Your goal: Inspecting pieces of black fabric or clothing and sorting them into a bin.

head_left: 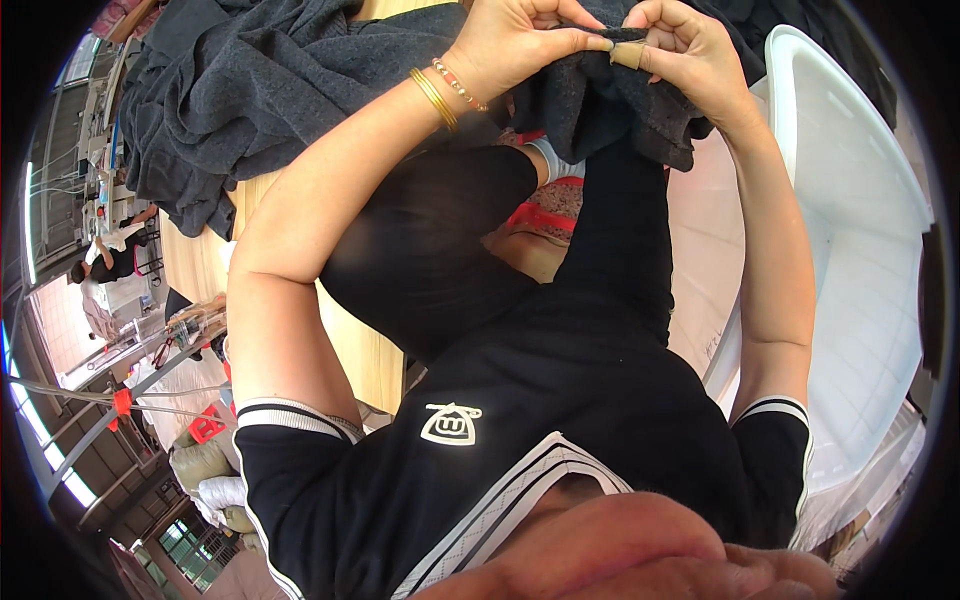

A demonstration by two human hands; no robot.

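Cloth [610, 105], dark grey, sits at the far side, edge pinched between both hands, bulk hanging below them on the near side, by the black-clad legs [620, 230]. Left hand [525, 40]: thumb and fingers closed on the edge from the left. Right hand [695, 60]: fingers curled, pinching the same edge from the right, tan wrap [628, 54] on one digit. Tips of both nearly meet. Bracelets [433, 98] at left wrist. Left: grey pile [250, 110] on wood table [195, 265]. Right: white tub [860, 210], beside right forearm.
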